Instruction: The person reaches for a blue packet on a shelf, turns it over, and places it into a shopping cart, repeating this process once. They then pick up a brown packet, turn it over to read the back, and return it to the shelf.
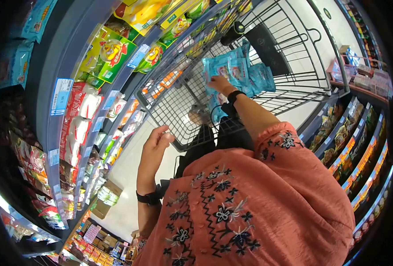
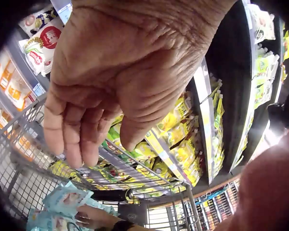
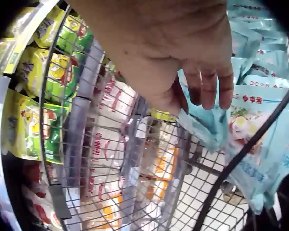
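My right hand [image 1: 221,85] reaches into a wire shopping cart [image 1: 289,107] and pinches a light-blue plastic packet [image 3: 202,120] by its edge between thumb and fingers. More light-blue packets [image 3: 260,130] with red and blue print and a food picture lie in a pile beside and under it. My left hand [image 1: 155,145] is raised by the cart's near left corner, holding nothing. In the left wrist view its fingers [image 2: 72,130] hang loosely bent, with the thumb apart from them.
Along the left runs a shelf with yellow-green bags [image 1: 110,53], red-and-white packets [image 1: 77,126] and price labels [image 1: 61,95]. Another tiered shelf [image 1: 351,146] of packaged goods stands on the right. A cardboard box [image 1: 105,199] is on the floor behind at left.
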The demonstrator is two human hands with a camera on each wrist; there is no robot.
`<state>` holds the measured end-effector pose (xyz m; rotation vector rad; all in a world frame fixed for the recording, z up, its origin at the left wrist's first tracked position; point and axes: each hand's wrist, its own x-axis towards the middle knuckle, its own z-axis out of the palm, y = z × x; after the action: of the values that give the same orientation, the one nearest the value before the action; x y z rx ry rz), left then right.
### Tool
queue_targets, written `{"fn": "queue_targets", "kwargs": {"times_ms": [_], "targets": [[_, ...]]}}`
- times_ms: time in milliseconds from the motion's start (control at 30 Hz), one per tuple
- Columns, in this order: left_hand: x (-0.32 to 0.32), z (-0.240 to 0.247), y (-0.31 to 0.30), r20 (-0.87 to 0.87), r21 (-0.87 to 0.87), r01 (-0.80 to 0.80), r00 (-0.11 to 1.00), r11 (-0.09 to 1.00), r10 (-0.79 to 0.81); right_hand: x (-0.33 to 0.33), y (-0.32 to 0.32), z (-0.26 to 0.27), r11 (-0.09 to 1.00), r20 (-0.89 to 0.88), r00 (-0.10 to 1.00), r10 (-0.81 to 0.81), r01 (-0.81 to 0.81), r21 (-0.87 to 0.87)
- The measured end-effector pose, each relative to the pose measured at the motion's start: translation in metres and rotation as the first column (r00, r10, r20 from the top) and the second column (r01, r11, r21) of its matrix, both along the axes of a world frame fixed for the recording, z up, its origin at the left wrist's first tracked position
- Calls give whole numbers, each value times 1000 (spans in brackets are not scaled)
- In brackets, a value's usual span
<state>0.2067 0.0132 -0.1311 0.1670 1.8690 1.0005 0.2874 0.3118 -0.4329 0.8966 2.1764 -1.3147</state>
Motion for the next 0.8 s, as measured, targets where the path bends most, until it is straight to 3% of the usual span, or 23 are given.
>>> {"fn": "queue_targets", "kwargs": {"times_ms": [33, 133, 233, 300, 367, 433, 500, 533, 600, 733, 800], "targets": [[-2, -3, -3, -6, 9, -2, 1000, 1000, 3, -3, 0, 28, 973, 7, 996, -90, 89, -214], [-14, -12, -6, -54, 39, -1, 999, 999, 3, -4, -20, 119, 760, -45, 859, -510, 426, -491], [-27, -18, -6, -120, 63, 38, 992, 997, -30, -3, 0, 141, 847, -272, 944, -185, 13, -532], [-37, -24, -3, -249, 108, 97, 966, 989, -68, 9, -2, 178, 944, -597, 800, -56, -153, -294], [-44, -18, 3, -276, 139, 107, 959, 984, -65, 11, -6, 222, 909, -647, 759, -79, -211, -359], [-54, -9, 8, -405, 153, 177, 908, 972, -102, 5, -9, 272, 685, -418, 878, -235, -155, -712], [-62, 1, 11, -466, 175, 218, 877, 960, -115, 6, -16, 317, 488, -292, 898, -327, -104, -866], [-65, 2, 10, -389, 240, 220, 914, 946, -114, 7, -19, 328, 375, -220, 906, -361, -75, -924], [-70, 11, 10, -228, 360, 207, 965, 910, -130, 7, -22, 327, 329, -220, 883, -414, -80, -941], [-67, 36, -2, -50, 384, 225, 974, 895, -223, 0, -32, 325, 217, -174, 839, -515, -68, -974], [-61, 28, -11, 6, 399, 162, 984, 902, -180, -3, -37, 318, 163, -120, 813, -569, -32, -986]]}}
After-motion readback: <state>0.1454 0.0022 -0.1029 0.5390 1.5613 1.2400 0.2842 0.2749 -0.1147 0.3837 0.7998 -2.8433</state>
